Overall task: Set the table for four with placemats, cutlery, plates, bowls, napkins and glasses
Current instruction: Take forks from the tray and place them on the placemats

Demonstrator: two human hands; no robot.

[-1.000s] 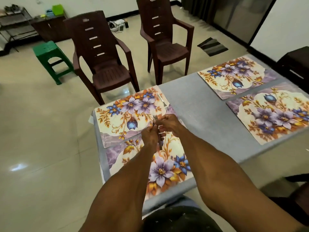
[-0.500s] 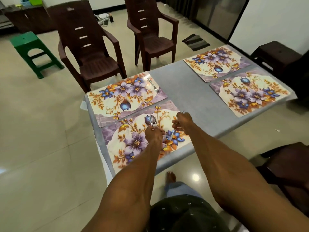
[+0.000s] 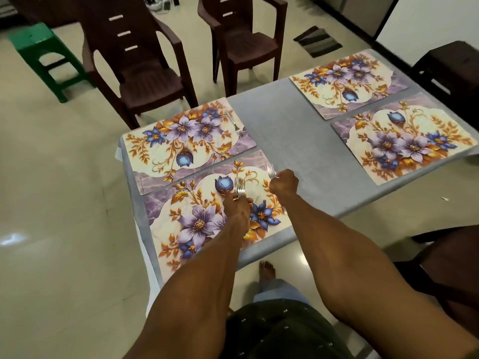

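Several floral placemats lie on the grey table point(image 3: 285, 136). My left hand point(image 3: 237, 206) hovers over the near left placemat point(image 3: 197, 224) and grips a bunch of forks point(image 3: 239, 187), tines pointing away from me. At that placemat's right edge my right hand point(image 3: 283, 182) holds a single fork point(image 3: 271, 171), tines up. Another fork point(image 3: 234, 123) lies on the right side of the far left placemat point(image 3: 181, 141). The far right placemat point(image 3: 347, 81) and the near right placemat point(image 3: 404, 141) carry nothing.
Two brown plastic chairs point(image 3: 145, 68) point(image 3: 241, 40) stand beyond the table's far side. A green stool point(image 3: 44, 53) is at the far left, a dark stool point(image 3: 451, 66) at the right, and another dark chair point(image 3: 445, 260) near my right arm.
My hands have come apart: the right one drew a single fork out of the bunch and moved right to the near left placemat's edge. The camera tilted closer over the table.
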